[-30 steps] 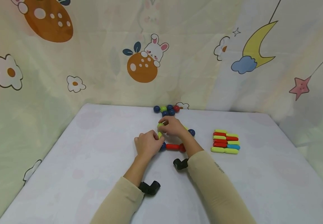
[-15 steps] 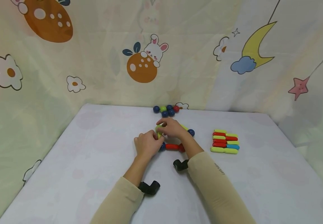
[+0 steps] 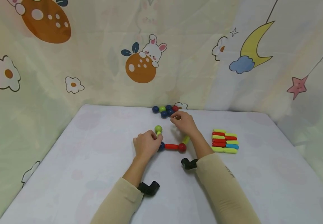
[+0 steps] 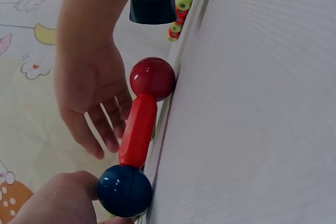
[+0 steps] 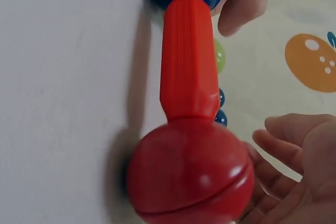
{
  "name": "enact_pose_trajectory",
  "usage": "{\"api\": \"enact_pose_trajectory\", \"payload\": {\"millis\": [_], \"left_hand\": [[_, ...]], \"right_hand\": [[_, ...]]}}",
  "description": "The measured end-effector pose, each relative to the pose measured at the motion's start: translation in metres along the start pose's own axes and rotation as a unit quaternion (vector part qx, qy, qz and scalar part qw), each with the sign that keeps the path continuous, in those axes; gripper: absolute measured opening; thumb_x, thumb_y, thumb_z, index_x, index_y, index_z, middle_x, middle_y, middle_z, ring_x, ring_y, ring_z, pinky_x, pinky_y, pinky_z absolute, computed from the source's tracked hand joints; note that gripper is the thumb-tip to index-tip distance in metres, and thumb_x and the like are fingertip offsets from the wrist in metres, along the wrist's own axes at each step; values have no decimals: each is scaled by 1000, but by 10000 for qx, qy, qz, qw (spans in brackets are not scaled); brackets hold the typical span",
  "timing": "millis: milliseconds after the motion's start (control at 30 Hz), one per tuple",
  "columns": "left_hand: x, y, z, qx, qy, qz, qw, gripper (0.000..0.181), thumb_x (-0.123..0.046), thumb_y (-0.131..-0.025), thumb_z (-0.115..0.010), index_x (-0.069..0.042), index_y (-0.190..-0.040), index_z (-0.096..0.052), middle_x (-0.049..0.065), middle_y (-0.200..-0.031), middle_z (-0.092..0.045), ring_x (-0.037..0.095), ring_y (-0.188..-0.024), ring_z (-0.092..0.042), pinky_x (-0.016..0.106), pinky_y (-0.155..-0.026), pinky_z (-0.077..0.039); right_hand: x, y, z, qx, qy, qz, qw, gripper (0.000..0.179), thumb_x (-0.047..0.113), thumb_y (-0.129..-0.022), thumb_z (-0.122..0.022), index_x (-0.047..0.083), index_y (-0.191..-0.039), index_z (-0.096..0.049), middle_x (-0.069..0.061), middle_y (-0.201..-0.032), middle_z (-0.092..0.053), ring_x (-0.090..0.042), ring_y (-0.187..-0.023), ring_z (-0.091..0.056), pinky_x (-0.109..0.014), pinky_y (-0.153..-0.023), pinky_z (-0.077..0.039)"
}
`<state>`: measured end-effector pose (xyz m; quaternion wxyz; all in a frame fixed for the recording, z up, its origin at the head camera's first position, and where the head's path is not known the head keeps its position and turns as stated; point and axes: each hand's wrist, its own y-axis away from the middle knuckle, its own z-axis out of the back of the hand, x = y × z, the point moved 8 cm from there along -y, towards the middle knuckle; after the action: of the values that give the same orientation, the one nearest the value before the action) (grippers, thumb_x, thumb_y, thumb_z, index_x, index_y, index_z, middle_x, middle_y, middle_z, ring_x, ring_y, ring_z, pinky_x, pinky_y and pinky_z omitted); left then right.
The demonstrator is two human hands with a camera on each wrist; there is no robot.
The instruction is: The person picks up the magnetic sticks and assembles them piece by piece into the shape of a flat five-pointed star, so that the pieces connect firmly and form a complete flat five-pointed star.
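My left hand point(image 3: 147, 143) pinches a yellow-green rod point(image 3: 159, 133), mostly covered by the fingers. A green ball point(image 3: 158, 129) tops its far end, and a blue ball point(image 3: 162, 147) sits at its near end. From there a red rod point(image 3: 171, 147) runs right to a red ball point(image 3: 182, 147); the left wrist view shows this red rod point(image 4: 138, 129) close up. Another yellow-green rod point(image 3: 186, 139) angles back from the red ball, its far end hidden behind my right wrist. Held over the back of this joined shape, my right hand point(image 3: 185, 123) has loosely bent fingers and nothing between them.
Near the table's back edge lies a cluster of loose balls, including a blue ball point(image 3: 155, 109), a green ball point(image 3: 162, 109) and a red ball point(image 3: 175, 108). To the right, several rods point(image 3: 224, 141) lie stacked in rows. A patterned cloth point(image 3: 99, 56) hangs behind the table.
My right hand has let go of the green ball and moved right and slightly back. The green ball and red ball now show fully. My left hand has stayed in place.
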<state>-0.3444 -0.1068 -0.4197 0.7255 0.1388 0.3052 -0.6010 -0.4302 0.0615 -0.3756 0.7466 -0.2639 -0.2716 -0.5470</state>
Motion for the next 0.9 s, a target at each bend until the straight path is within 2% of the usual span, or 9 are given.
{"api": "enact_pose_trajectory", "payload": {"millis": [267,467,600,800,900], "left_hand": [[2,1,-2,-205,312,-16,9993,25,-37,-90,-63,-16,-81,-69,-1,-69,-66,25,-76,-61,44,-80,-36],[1,0,-4,-320,396,-3,9987,23,-35,-90,-63,-14,-96,-72,-1,-73,-67,22,-74,-63,42,-78,-39],[0,-4,-2,-412,415,-51,9983,30,-35,-90,-63,-12,-107,-71,3,-82,-68,24,-79,-63,43,-77,-42],[2,-10,4,-509,445,-19,9977,39,-36,-91,-62,-11,-121,-69,8,-97,-67,30,-91,-61,46,-81,-44],[2,-14,2,-473,449,-36,9979,41,-36,-92,-61,-11,-123,-68,9,-101,-68,31,-95,-61,48,-84,-44]], "right_hand": [[-11,-1,-3,-65,346,-235,9991,34,22,-98,-64,7,-129,-67,-17,-124,-70,-35,-113,-63,-49,-98,-52],[-14,4,-1,-99,741,-236,9969,35,20,-98,-65,7,-131,-66,-18,-127,-68,-35,-114,-63,-49,-100,-53],[-13,14,9,-194,1041,-163,9942,35,20,-98,-63,8,-131,-67,-16,-125,-68,-34,-111,-64,-47,-96,-55],[-19,34,31,-313,1036,-106,9941,37,22,-100,-62,8,-134,-66,-17,-125,-66,-35,-113,-63,-48,-95,-56],[-28,45,46,-381,1055,-26,9937,37,21,-101,-61,5,-134,-65,-19,-125,-66,-37,-113,-63,-49,-96,-55]]}}
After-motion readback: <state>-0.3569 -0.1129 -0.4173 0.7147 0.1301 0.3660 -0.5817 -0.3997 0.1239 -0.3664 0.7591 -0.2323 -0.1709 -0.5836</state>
